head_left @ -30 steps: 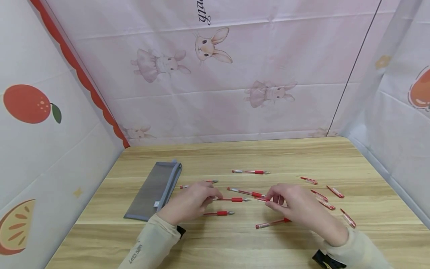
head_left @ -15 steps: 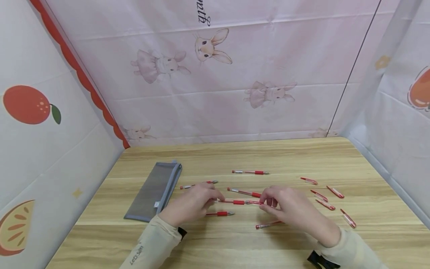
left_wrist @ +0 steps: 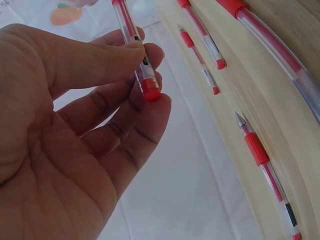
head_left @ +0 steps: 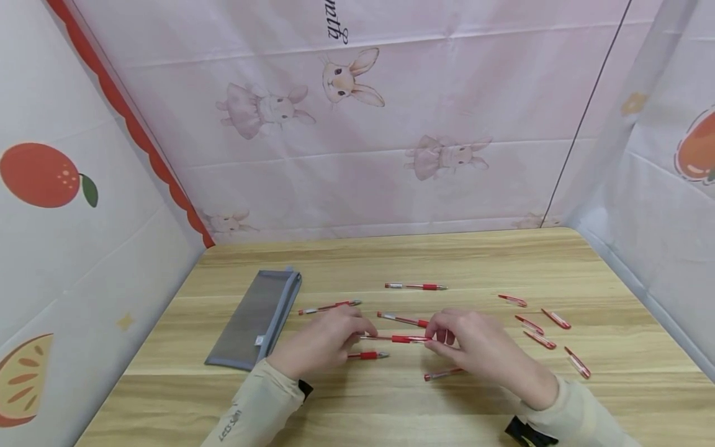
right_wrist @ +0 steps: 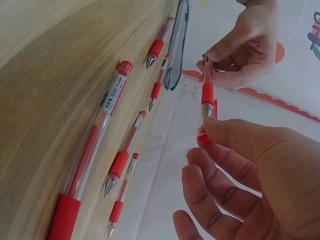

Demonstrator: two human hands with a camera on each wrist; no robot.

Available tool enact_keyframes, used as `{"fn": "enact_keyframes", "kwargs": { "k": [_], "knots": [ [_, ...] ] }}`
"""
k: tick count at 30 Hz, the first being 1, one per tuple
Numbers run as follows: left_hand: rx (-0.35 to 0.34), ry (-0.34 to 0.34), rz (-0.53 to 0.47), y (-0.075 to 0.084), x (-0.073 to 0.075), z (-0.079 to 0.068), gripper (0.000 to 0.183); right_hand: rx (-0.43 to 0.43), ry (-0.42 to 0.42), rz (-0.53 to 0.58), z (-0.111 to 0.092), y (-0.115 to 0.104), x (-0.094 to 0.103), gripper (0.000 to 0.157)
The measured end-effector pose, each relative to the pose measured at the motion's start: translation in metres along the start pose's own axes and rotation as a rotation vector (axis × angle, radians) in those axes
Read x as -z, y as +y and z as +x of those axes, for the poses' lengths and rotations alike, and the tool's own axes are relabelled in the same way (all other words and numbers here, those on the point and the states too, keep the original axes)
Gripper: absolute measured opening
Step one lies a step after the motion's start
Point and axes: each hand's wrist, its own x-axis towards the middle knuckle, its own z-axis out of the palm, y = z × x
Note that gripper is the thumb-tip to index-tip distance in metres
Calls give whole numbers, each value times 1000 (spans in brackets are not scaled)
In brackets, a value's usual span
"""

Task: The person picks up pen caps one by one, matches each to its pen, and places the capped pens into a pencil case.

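Observation:
Between both hands is a clear gel pen with a red grip, held sideways. My left hand pinches its red-plugged rear end between thumb and fingers; in the left wrist view, the thumb lies across the barrel. My right hand pinches a clear and red pen cap at the other end. In the right wrist view the cap surrounds the metal tip, its red clip alongside the barrel near the grip. Whether it is fully seated, I cannot tell.
Several uncapped red pens lie around the hands, such as one pen farther back and another pen closer. Several loose caps are scattered at right. A grey mesh pencil case lies at left on the wooden table.
My right hand has moved left with the cap, which has gone from apart from the pen to over its tip. The left hand and pen have shifted slightly right and nearer.

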Motion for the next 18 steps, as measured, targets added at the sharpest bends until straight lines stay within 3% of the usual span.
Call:
{"fn": "enact_keyframes", "kwargs": {
  "k": [9, 18],
  "knots": [
    [27, 10, -29, 2, -4, 2, 24, -6, 27, 24, 0, 1, -2, 15],
    [-34, 30, -87, -3, -7, 7, 18, -42, 33, 90, 0, 3, 2, 13]
  ]
}}
